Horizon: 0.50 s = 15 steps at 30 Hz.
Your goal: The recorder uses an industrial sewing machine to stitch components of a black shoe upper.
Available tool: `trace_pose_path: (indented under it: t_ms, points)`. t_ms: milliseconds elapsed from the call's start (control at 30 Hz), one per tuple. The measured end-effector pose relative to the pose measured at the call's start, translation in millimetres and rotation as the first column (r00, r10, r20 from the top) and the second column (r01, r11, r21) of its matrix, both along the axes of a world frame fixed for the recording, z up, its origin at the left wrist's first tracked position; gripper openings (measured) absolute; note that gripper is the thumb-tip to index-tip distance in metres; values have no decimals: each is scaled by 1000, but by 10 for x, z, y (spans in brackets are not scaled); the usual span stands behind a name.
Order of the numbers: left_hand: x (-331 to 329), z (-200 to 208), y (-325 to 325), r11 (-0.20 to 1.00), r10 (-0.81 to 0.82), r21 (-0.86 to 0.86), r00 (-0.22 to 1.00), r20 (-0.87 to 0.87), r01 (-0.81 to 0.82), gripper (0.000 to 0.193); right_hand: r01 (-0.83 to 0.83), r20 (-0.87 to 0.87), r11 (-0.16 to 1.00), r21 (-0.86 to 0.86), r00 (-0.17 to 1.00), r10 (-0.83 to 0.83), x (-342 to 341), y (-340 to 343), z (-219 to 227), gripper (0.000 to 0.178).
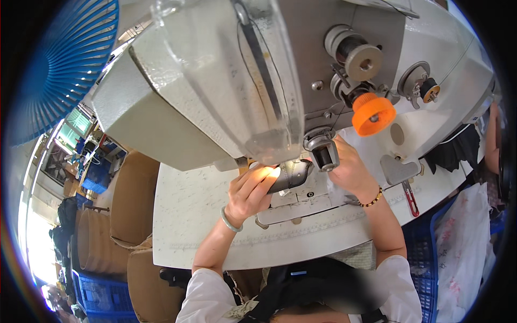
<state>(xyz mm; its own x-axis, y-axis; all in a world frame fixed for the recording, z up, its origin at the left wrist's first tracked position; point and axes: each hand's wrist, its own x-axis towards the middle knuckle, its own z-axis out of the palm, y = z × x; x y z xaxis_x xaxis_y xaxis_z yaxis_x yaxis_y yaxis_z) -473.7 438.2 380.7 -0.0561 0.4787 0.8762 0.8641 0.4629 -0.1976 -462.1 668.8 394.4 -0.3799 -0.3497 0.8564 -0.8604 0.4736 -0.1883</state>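
A dark curved leather-like piece (291,175) is held under the grey sewing machine head (226,81), gripped by the left hand (249,194) at 9 o'clock; the right hand (350,171) is pressed at 3 o'clock (grip hidden). Stitching appears underway, unfinished.

Large brown cardboard boxes (132,194) stand on the floor to the left of the white table, one more brown box (148,282) below them near the table's front edge. A white plastic bag (463,242) with faint red print hangs at the far right, beside a blue crate. No signs or screens show
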Motion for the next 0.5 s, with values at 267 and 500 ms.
trace_pose_path:
  t_ms: [267,500]
  points:
    - [-16,-54,-23,999,-39,8,999,-31,40,30,52,-22,999,-8,998,-52,41,-1,-2,27]
    - [51,-10,-40,996,16,-90,999,30,-14,22,-30,36,996,-80,999,33,25,1,-7,30]
